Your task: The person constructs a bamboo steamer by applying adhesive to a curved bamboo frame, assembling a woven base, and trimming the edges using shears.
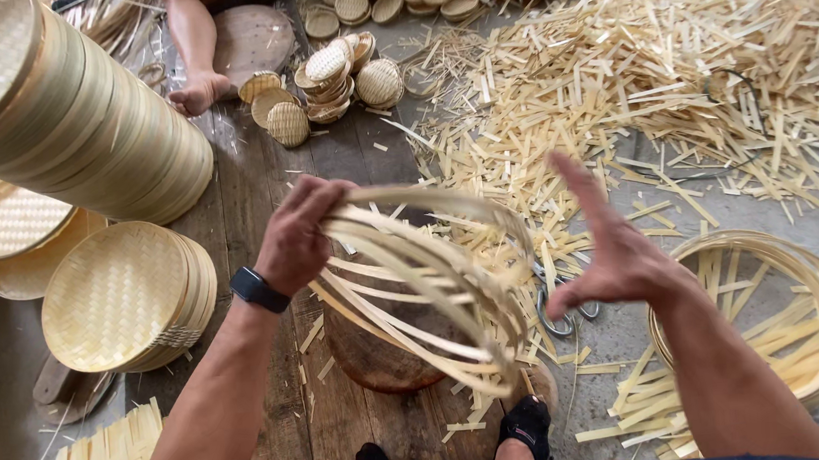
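My left hand (299, 233), with a black watch on the wrist, grips a bundle of thin bamboo hoops and strips (433, 286) by its upper left rim. The hoops are tilted, blurred with motion, above a round wooden block (375, 357). My right hand (608, 250) hovers just right of the hoops, fingers spread, holding nothing. Scissors (559, 311) lie on the floor under that hand.
A tall leaning stack of woven bamboo lids (74, 109) and a lower stack (126, 293) stand at left. Loose bamboo strips (667, 68) cover the floor at right, more hoops (790, 319) at right. Another person's foot (196, 91) and small woven discs (326, 72) lie ahead.
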